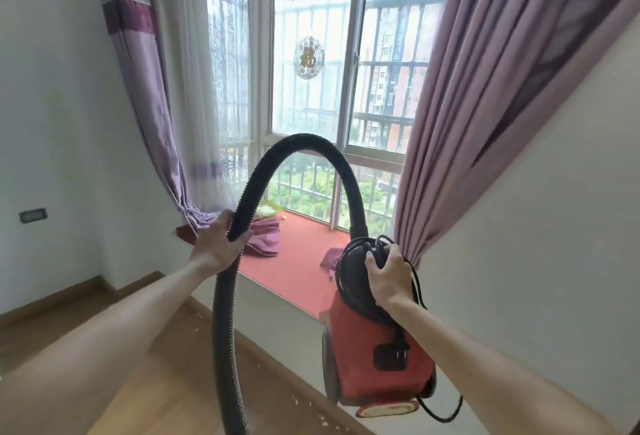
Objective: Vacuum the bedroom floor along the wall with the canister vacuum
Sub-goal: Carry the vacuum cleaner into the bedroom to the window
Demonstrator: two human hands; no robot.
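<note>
Left hand: we find it gripping the black ribbed hose, fingers curled round it.
Hose: it arches up from the vacuum's top, in front of the window, then runs down out of view.
Right hand: we note it clasping the black top of the red canister vacuum, over the coiled cord.
Floor: wood boards; we record pale crumbs scattered on them.
Window ledge: red cover, purple curtain ends lying on it.

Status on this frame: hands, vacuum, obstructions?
Left hand grips black hose. Right hand grips red canister vacuum by its top, lifted. Power cord coiled on it, tail dangling. White crumbs along wall base.
</note>
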